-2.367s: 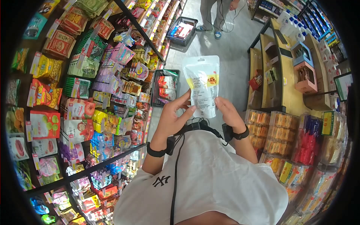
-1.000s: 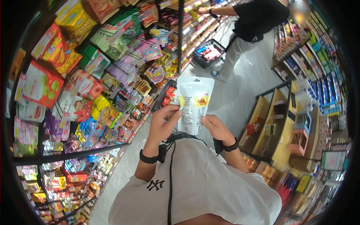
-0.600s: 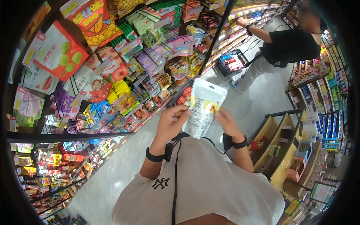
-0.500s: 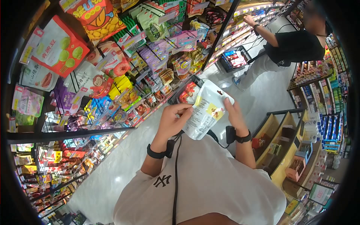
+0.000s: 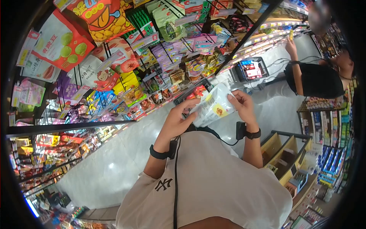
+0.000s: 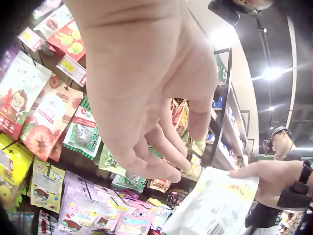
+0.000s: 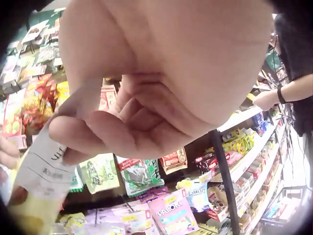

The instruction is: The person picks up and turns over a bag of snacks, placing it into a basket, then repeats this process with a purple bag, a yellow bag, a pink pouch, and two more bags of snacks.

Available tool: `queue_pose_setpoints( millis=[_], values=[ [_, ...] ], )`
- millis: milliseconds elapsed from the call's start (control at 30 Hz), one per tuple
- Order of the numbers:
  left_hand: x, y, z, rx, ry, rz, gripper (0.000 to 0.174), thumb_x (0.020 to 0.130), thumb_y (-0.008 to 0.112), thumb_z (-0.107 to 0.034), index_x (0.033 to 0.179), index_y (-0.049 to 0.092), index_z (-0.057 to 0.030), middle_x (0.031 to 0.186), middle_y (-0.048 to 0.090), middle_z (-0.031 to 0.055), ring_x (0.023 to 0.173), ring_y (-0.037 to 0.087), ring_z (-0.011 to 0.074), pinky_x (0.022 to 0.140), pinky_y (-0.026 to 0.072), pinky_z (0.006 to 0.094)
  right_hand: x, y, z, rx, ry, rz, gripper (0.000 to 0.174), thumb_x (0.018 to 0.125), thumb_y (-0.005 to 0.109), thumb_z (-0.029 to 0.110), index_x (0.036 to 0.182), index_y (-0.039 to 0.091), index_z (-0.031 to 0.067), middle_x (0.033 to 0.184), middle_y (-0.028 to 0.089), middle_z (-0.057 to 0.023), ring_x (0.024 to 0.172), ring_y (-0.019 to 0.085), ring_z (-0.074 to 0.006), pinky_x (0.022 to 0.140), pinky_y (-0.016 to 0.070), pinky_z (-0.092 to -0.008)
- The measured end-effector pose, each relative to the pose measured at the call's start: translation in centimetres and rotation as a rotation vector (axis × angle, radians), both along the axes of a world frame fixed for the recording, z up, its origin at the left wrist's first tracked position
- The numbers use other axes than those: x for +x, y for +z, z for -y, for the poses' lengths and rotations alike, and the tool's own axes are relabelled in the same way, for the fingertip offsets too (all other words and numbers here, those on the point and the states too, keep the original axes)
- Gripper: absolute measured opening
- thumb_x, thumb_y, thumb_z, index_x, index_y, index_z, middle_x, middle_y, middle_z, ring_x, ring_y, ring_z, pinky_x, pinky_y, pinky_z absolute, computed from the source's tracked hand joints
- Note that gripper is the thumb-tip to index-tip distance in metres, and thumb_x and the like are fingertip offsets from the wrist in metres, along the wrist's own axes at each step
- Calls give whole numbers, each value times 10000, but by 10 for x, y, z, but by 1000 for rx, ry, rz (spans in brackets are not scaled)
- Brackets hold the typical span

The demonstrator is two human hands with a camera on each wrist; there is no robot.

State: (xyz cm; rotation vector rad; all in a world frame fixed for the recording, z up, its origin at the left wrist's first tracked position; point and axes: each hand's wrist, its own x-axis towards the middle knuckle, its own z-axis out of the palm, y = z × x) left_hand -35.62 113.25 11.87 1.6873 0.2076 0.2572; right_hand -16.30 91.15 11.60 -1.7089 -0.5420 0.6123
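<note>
Pouch: white snack pouch [image 5: 213, 108], tilted, chest-high before the snack shelves [image 5: 126, 57].
Right hand [image 5: 243, 107]: fingers pinching its upper edge.
Left hand [image 5: 176, 123]: fingers curled at its lower edge; hold unclear.

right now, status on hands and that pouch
Right hand pinching white pouch at upper end. Left hand loose, fingers beside pouch, no grip seen. Hanging snack packs close left, person in black down aisle.

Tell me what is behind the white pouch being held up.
Behind the white pouch a black basket of red packets shows partly; the pouch covers the rest of it. Pale floor lies beyond.
</note>
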Motion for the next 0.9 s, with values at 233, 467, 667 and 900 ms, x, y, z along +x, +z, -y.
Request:
queue_pose_setpoints(
  millis=[233, 467, 667, 900],
  values=[
    [14, -24, 2, -122, 208, -208, 395, 975, 506, 33, 1356, 598, -18, 1196, 714, 84, 1089, 655, 177, 961, 497, 321, 97, -119, 5, -249, -70, -9, 228, 967, 727, 196, 1033, 614, 9, 718, 699, -40, 594, 638, -83, 482, 401, -245],
    [2, -97, 43, -212, 346, -433, 283, 1031, 499, 12, 1284, 624, 42, 1168, 714, 112, 1085, 659, 189, 956, 518, 339, 120, -382, 11, -229, -202, -469, 299, 950, 726, 199, 1091, 556, -2, 938, 689, -128, 597, 734, -233, 408, 458, -274],
    [-10, -151, 85, -410, 336, -792, 283, 1054, 490, -31, 1301, 612, 35, 1156, 714, 105, 1106, 654, 187, 974, 520, 349, 103, -563, 19, -528, -194, -392, 312, 956, 709, 192, 1030, 544, -62, 955, 667, -172, 685, 747, -286, 521, 617, -350],
    [-27, -189, 111, -432, 366, -907, 347, 987, 558, -13, 1326, 630, -16, 1145, 748, 100, 1046, 696, 185, 918, 527, 318, 97, -656, 11, -697, -215, -374, 305, 1005, 632, 214, 1124, 552, -56, 997, 693, -183, 716, 764, -307, 516, 604, -371]
  ],
)
